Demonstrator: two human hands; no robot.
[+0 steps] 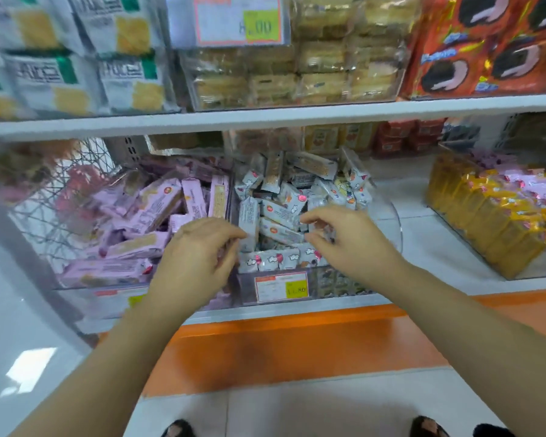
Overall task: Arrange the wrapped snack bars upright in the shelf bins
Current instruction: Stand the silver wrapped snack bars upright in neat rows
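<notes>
A white shelf [423, 216] with an orange base [297, 342] stands over pale floor tiles, and a second white shelf board [265, 118] above it carries packed biscuits. Three clear bins sit on the lower shelf: the left bin [85, 288] of pink bars, the middle bin [394, 228] piled with white snack bars [281, 212], and the right bin [473, 263] of yellow packs. A short row of white bars stands upright along the middle bin's front edge, too blurred to count. The left hand [196, 257] curls at that bin's front left corner, fingertips against an upright bar; a grip cannot be told. The right hand [344, 241] hovers over the pile, thumb and forefinger narrowly apart; whether it holds anything cannot be told
</notes>
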